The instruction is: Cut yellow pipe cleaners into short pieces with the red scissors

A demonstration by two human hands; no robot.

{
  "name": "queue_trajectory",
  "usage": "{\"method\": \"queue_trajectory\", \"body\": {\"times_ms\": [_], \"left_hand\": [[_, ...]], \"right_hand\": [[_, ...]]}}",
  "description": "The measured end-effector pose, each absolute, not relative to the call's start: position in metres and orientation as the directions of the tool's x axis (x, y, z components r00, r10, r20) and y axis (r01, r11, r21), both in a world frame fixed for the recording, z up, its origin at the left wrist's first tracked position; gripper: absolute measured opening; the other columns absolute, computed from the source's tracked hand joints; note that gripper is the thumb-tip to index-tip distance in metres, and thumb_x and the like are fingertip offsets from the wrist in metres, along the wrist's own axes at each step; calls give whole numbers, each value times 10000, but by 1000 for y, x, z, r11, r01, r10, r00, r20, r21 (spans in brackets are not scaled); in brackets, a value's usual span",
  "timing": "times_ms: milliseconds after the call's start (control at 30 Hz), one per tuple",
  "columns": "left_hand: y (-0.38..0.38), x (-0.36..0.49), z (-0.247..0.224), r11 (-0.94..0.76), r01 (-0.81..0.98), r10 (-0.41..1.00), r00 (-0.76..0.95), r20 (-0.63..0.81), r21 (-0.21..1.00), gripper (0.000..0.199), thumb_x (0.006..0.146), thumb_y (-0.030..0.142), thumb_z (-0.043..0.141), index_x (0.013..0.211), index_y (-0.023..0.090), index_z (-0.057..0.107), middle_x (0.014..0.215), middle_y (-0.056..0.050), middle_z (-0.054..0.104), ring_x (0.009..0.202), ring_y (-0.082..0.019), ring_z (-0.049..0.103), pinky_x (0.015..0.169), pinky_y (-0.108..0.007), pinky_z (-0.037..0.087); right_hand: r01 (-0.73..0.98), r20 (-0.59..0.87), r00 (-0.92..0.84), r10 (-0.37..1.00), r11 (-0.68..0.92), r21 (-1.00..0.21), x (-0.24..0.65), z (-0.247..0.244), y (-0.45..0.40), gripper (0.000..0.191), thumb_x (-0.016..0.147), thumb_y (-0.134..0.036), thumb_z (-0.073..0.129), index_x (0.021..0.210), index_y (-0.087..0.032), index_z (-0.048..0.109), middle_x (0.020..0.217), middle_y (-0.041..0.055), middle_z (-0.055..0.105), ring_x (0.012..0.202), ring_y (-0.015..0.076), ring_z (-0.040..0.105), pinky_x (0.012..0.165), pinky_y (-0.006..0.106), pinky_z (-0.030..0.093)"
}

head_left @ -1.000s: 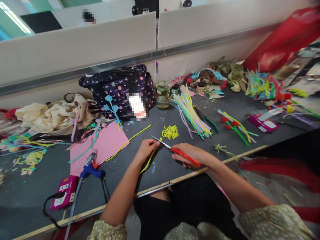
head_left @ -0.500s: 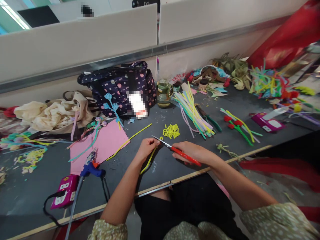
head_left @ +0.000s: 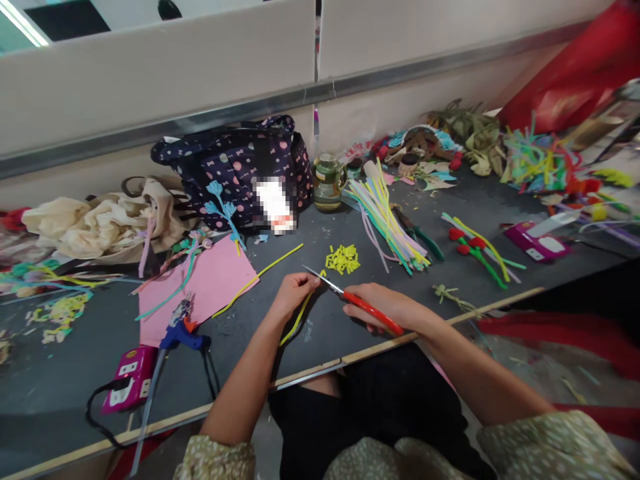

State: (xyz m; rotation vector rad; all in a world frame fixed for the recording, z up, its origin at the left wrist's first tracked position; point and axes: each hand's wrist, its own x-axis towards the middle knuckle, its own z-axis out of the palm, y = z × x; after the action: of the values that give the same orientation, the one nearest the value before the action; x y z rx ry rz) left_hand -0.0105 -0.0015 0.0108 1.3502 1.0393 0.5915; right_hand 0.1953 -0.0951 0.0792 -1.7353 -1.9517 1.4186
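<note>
Dark table [head_left: 480,203], pink sheet [head_left: 225,272], pile of small yellow pieces [head_left: 343,259], patterned bag [head_left: 227,163]

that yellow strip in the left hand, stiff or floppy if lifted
The yellow strip probably bends easily but keeps some shape, since it curves gently below the left hand. It is likely light, being so thin.
</note>
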Motion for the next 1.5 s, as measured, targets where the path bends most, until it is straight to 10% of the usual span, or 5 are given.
{"method": "queue_trajectory", "body": {"times_ms": [533,900,1500], "left_hand": [[0,-20,17,182,219,784,556,-275,959,380,669,476,756,774,118,683,707,-35,635,627,-113,507,607,-235,361],[0,-22,19,220,309,758,543,-362,925,446,692,562,708,695,125,621,544,16,545,425,-44,297,444,-218,170],[3,-22,21,237,328,741,547,-389,914,406,729,530,685,749,129,626,605,21,565,441,-42,325,442,-211,186]], "right_hand": [[576,-520,-262,813,-301,-760,195,76,-94,233,867,-424,486,796,-202,476,571,-27,560,416,110,574,378,187,449],[562,-529,-260,808,-319,-763,191,80,-92,178,859,-371,515,838,-196,491,544,-49,530,411,100,563,387,171,446],[580,-521,-263,812,-299,-758,190,50,-87,161,899,-352,437,909,-201,489,650,-33,568,343,93,553,317,161,387]]}}
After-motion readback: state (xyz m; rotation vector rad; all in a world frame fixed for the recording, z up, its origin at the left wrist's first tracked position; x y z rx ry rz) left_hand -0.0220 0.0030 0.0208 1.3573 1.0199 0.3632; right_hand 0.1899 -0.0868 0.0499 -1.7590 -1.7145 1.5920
